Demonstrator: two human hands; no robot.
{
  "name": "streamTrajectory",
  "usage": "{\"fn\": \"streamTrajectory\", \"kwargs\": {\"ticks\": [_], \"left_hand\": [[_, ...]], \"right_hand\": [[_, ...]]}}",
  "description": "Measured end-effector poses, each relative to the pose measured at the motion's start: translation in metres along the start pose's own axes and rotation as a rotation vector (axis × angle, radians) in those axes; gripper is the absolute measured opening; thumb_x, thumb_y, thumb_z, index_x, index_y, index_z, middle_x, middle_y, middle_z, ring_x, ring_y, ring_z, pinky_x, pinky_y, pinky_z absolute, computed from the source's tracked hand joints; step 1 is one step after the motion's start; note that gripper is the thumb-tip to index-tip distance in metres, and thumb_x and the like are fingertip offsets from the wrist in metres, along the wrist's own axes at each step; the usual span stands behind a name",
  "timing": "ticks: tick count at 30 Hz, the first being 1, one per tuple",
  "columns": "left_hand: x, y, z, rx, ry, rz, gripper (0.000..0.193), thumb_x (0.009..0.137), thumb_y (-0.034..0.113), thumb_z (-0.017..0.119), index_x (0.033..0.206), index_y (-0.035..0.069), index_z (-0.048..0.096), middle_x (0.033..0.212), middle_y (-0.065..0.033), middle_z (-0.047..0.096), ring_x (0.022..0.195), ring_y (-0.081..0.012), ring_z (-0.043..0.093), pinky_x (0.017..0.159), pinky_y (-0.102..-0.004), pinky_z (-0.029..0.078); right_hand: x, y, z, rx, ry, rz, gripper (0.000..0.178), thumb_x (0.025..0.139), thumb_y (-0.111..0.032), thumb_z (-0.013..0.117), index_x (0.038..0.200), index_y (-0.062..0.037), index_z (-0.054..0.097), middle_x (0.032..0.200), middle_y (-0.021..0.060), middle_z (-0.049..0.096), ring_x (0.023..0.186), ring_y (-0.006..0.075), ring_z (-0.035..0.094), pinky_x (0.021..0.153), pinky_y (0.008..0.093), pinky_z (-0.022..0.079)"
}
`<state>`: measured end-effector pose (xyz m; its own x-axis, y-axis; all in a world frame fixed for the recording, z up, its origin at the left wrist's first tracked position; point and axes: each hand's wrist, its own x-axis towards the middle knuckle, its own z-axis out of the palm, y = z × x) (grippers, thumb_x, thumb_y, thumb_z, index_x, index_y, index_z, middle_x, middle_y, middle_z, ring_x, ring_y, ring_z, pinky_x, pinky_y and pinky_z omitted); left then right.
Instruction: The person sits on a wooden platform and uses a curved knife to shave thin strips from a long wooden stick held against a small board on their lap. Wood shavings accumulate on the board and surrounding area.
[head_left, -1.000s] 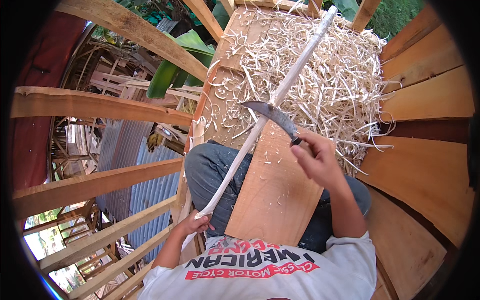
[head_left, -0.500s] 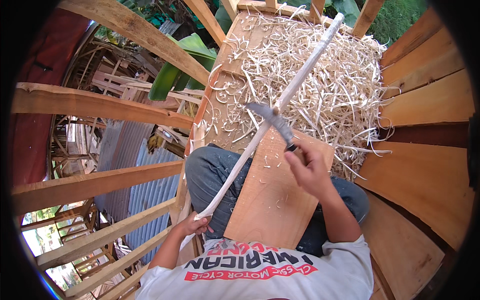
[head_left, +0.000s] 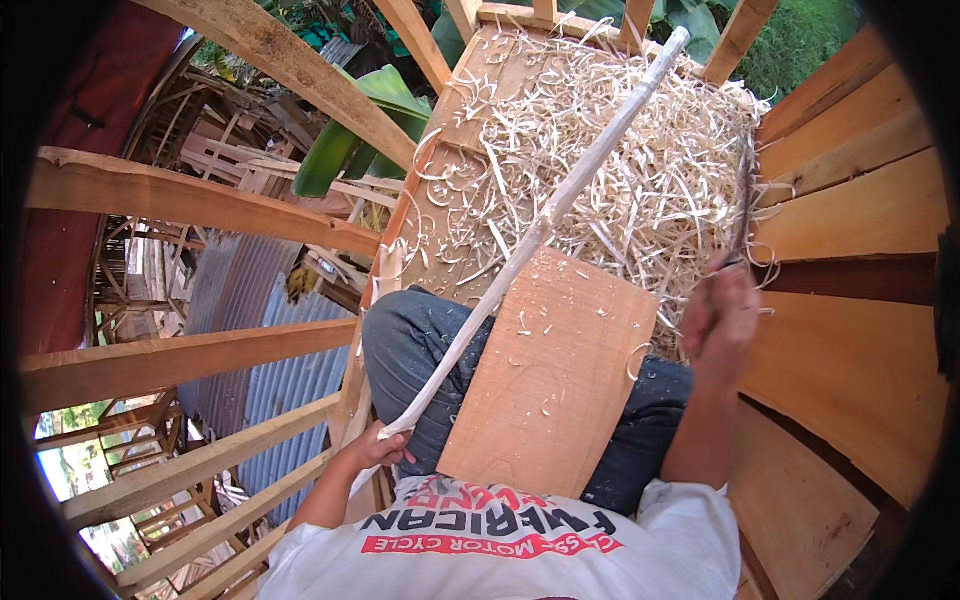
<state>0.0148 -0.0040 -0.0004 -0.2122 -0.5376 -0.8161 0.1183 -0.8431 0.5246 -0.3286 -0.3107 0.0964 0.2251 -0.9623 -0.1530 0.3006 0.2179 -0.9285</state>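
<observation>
One pale peeled stick [head_left: 490,295], long and slender, set diagonally: near end in the left grip [head_left: 378,450], shaft over the left leg and past the board's upper left corner, far end above the shavings. Left grip: fingers closed round the stick's end. Right grip [head_left: 720,315]: blurred, apparently closed on the dark handle of a knife [head_left: 745,200], its blade raised clear of the stick by the right-hand wall boards [head_left: 840,215]. Hazards, by judgement: the stick, held at one end only, might roll or swing under side pressure; the bump midway might snag the edge and make it skip toward a leg; the board [head_left: 550,370], laid across the lap, might slide if the knees shift. Materials: stick whitish, smooth-looking, with a slight bend at the bump; knife dark, thin, its outline lost to blur; board flat, reddish-tan, fine-grained, flecked with chips; shavings [head_left: 640,190] cream, ribbon-like, curled, heaped loosely on wooden planking [head_left: 425,255]; trousers [head_left: 415,335] dark blue cloth, dusted pale; corrugated sheets [head_left: 290,390], ridged, grey-blue, beyond the timber rails [head_left: 190,365].
</observation>
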Motion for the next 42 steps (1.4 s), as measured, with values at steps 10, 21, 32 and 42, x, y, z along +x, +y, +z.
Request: {"fn": "streamTrajectory", "kwargs": {"ticks": [10,21,32,42], "left_hand": [[0.005,-0.003,0.000,0.064,0.022,0.067,0.058,0.077,0.056,0.064,0.099,0.004,0.049,0.064,0.0010,0.044,0.052,-0.0097,0.046,0.062,-0.0312,0.052],[0.005,0.000,0.003,0.030,0.010,0.080,0.052,0.079,0.052,0.064,0.097,0.006,0.050,0.062,-0.0001,0.045,0.053,-0.0099,0.048,0.052,-0.0252,0.046],[0.002,0.013,0.009,0.051,0.061,-0.021,0.058,0.072,0.065,0.064,0.071,0.011,0.042,0.057,0.0040,0.037,0.048,-0.0083,0.041,0.064,-0.0327,0.053],[0.001,-0.012,-0.003,0.021,0.033,0.056,0.052,0.081,0.050,0.063,0.103,0.005,0.049,0.067,-0.0014,0.048,0.059,-0.0127,0.056,0.049,-0.0246,0.043]], "right_hand": [[-0.019,0.061,0.013,-0.304,-0.356,0.158,0.013,0.090,-0.011,0.056,0.096,-0.0005,0.060,0.057,-0.0056,0.047,0.046,0.0010,0.040,0.040,0.0188,0.029],[-0.007,0.061,0.000,-0.350,-0.402,0.167,0.019,0.091,-0.015,0.056,0.099,0.0002,0.062,0.052,-0.0060,0.044,0.042,0.0012,0.037,0.037,0.0194,0.027],[0.013,0.034,0.000,-0.382,-0.355,0.135,0.019,0.094,-0.012,0.047,0.093,0.0031,0.059,0.049,-0.0036,0.047,0.036,0.0024,0.039,0.034,0.0179,0.029],[0.001,0.037,-0.012,-0.211,-0.048,0.050,0.017,0.095,-0.020,0.050,0.087,-0.0057,0.056,0.053,-0.0034,0.045,0.040,0.0042,0.040,0.037,0.0203,0.031]]}}
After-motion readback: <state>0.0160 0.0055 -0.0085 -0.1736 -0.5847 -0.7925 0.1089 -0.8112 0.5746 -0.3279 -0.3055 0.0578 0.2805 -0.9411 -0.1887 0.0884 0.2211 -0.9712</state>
